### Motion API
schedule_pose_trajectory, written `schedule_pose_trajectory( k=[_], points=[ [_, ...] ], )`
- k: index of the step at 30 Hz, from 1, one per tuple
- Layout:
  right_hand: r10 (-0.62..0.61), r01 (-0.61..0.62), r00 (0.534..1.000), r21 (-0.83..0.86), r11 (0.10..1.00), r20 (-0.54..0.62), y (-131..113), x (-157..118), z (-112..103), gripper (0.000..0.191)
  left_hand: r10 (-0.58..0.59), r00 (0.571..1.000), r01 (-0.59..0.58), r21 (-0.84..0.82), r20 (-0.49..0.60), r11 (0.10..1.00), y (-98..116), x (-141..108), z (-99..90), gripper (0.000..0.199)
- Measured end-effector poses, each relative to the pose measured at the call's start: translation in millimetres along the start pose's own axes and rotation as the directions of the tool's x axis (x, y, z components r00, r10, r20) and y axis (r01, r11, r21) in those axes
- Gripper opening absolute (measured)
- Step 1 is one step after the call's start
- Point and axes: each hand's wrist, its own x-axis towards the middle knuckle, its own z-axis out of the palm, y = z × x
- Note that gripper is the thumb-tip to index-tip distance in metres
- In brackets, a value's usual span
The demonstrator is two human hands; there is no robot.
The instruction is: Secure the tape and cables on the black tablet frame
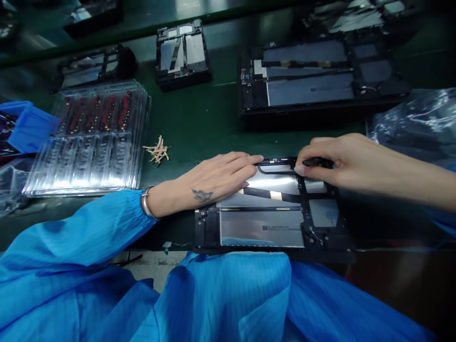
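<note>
An opened device with silver battery panels and black strips (261, 228) lies at the bench's front edge. My left hand (223, 178) rests flat over its upper left part, fingers stretched toward the top edge, where a thin black cable runs. At the device's upper right, my right hand (324, 156) is closed around a small black tool (318, 163); its fingertips are at the frame near the cable's right end. What the tool's tip touches is hidden by the fingers.
Stacked clear trays (89, 142) with red-wired parts stand left, beside a blue bin (32, 126). Tan strips (157, 151) lie near my left hand. Farther back are a small opened device (183, 54) and a larger stack (306, 76). A clear plastic bag (416, 123) lies right.
</note>
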Motion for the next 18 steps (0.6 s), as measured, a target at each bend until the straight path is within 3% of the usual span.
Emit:
schedule_pose_trajectory(
  k=[6,14,18],
  points=[
    [-0.053,0.054,0.997,0.02,0.998,-0.059,5.3,0.7,2.9,0.04,0.024,1.0,-0.024,0.063,-0.002,0.998,-0.3,1.2,1.1,0.031],
    [-0.017,0.032,0.987,0.093,0.995,-0.162,4.0,-5.5,-0.9,0.058,0.087,0.996,-0.081,0.209,-0.022,0.975,-1.9,2.4,-0.3,0.032],
    [-0.003,0.016,0.977,0.059,0.998,-0.214,1.6,-6.9,2.0,0.048,0.092,0.996,-0.092,0.241,0.009,0.966,-1.9,1.5,-2.1,0.036]
  ],
)
